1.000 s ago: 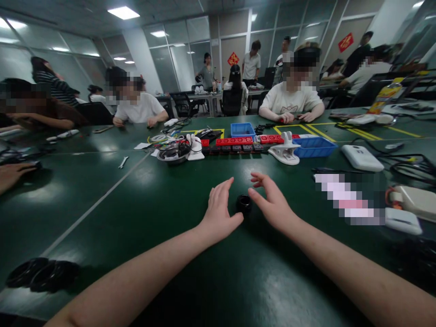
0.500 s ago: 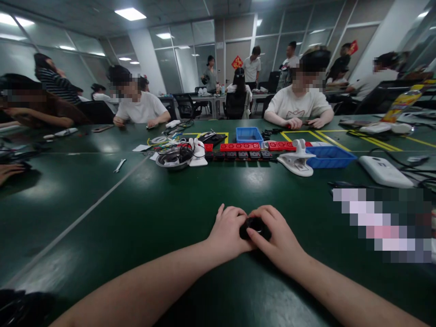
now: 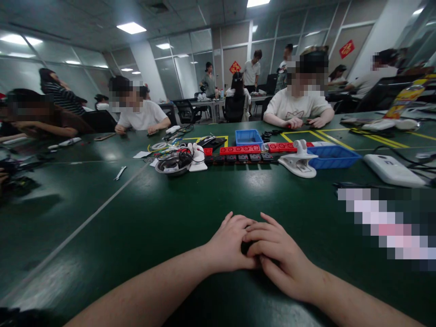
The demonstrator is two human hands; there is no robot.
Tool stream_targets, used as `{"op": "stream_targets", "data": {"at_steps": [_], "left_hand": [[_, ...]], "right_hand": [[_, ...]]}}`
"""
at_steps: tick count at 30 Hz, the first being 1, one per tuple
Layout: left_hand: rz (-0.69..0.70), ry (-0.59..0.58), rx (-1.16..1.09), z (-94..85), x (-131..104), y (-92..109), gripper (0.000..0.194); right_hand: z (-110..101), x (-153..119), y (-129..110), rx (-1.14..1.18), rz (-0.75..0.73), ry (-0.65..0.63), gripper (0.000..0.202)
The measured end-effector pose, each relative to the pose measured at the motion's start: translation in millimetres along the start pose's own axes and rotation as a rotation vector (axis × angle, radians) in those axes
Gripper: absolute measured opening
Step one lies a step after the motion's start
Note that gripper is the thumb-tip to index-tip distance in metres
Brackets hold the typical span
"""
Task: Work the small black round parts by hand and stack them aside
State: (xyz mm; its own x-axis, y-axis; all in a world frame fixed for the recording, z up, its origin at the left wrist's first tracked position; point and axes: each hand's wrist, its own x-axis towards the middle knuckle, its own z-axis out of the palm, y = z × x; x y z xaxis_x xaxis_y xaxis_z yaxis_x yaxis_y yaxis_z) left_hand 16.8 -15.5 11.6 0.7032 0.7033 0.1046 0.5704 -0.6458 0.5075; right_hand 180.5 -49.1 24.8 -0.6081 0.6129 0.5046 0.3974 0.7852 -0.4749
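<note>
A small black round object (image 3: 246, 246) sits between my two hands on the green table (image 3: 163, 213), mostly covered by fingers. My left hand (image 3: 231, 243) is wrapped round its left side, thumb along the near side. From the right, my right hand (image 3: 279, 254) lies over the object with curled fingers that overlap the left hand's fingertips; its thumb is at the near side. What kind of object it is cannot be made out.
Beyond the hands are red and black socket strips (image 3: 240, 150), a white clamp (image 3: 299, 161), blue bins (image 3: 332, 156), and a metal bowl (image 3: 173, 163) of cables. A wrench (image 3: 120, 173) lies left. A white device (image 3: 391, 170) is at right. People sit across the table.
My right hand has shifted over the black object, so less of it shows. Its fingers now overlap those of my left hand. The view has tilted slightly.
</note>
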Motion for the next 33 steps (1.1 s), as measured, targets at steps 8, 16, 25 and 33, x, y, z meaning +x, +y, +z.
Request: {"op": "stream_targets", "data": {"at_steps": [8,16,25,33], "left_hand": [[0.012,0.012,0.025,3.1,-3,0,0.077],[-0.066,0.096,0.018,-0.3,-4,12,0.077],[-0.097,0.136,0.017,4.0,-3,8,0.05],[-0.066,0.127,-0.003,4.0,-3,7,0.034]], "right_hand": [[1,-2,0,-0.114,0.02,0.031,0.041],[9,-5,5,-0.132,0.183,0.173,0.039],[8,0,-1,-0.169,0.288,0.127,0.023],[7,2,-4,-0.208,0.262,0.062,0.012]]}}
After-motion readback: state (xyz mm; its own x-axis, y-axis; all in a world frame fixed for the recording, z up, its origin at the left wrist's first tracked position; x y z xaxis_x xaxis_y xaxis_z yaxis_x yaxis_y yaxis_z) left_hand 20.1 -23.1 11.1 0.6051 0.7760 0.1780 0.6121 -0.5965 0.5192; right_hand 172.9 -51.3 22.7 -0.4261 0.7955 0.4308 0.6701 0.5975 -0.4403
